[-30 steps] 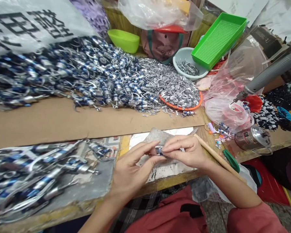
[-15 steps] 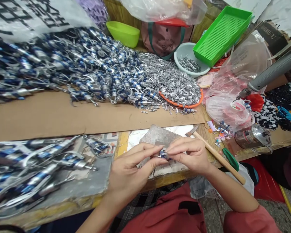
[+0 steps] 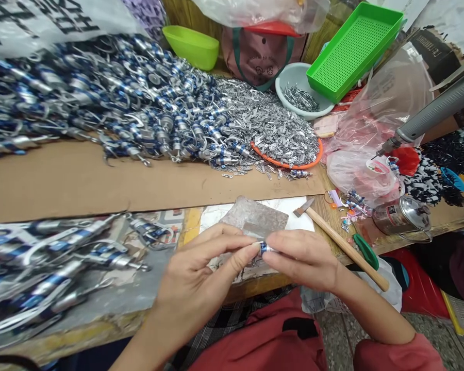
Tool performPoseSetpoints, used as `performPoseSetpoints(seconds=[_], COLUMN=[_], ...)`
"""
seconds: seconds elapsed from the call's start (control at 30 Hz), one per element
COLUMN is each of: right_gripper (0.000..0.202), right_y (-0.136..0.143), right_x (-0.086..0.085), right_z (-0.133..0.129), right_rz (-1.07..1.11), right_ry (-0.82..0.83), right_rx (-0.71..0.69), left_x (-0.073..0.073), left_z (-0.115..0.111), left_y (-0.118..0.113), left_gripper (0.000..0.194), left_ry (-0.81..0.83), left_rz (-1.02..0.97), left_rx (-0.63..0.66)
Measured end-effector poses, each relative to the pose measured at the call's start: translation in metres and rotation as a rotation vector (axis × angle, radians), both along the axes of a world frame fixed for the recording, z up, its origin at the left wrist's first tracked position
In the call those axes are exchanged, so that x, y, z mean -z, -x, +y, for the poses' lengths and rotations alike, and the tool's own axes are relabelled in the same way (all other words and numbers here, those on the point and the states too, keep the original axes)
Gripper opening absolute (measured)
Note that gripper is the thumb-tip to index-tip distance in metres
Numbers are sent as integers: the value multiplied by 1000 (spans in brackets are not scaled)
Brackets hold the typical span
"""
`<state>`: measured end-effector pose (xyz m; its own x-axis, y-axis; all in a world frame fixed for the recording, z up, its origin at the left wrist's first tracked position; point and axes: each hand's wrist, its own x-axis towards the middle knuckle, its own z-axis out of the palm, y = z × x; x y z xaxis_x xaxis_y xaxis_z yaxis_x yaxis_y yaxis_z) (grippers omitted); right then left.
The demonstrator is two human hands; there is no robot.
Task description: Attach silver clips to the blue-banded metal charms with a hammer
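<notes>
Blue-and-silver metal piece [image 3: 263,247]: located between my fingertips, where both hands meet. Change noted: half a second ago more of it showed; now my right fingers lie straighter along it, leaving a short blue section and a silver end visible. In my judgement this amounts to a turn or regrip, so handling of the piece remains in progress.

Condition of hands: left hand [image 3: 187,275] pinches the piece between thumb and index finger, at its 9 o'clock end. Right hand [image 3: 309,260] grasps it with fingers and thumb from 3 o'clock. Neither has let go. Whether either hand rests on the bench [image 3: 255,290] I cannot tell.

Surroundings, taken from the piece: stone block [image 3: 255,212] just beyond, at 12 o'clock; hammer [image 3: 346,247] with its head at 2 o'clock and its handle running past my right hand towards 4. Heaped metal assemblies [image 3: 139,103] lie well apart at 10 to 11 o'clock. Orange-rimmed tray [image 3: 294,166], loaded with small metal links, sits near 1 o'clock.
</notes>
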<state>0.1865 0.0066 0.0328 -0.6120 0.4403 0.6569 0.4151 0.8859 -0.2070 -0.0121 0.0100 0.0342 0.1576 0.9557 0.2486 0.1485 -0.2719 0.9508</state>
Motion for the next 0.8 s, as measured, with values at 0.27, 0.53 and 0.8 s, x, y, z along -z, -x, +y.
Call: performPoseSetpoints(seconds=[0.27, 0.53, 0.8], right_gripper=[17, 19, 26], right_y=[7, 5, 35], right_x=[6, -11, 13], right_z=[-9, 66, 133], right_rz=[170, -240, -547], right_ry=[258, 514, 507], right_rx=[177, 542, 714], left_x=[5, 10, 20], left_z=[-9, -19, -12], left_y=[-10, -22, -20], left_gripper=[23, 55, 56], left_ry=[417, 613, 692], left_rz=[-234, -366, -329], left_rx=[-18, -121, -95])
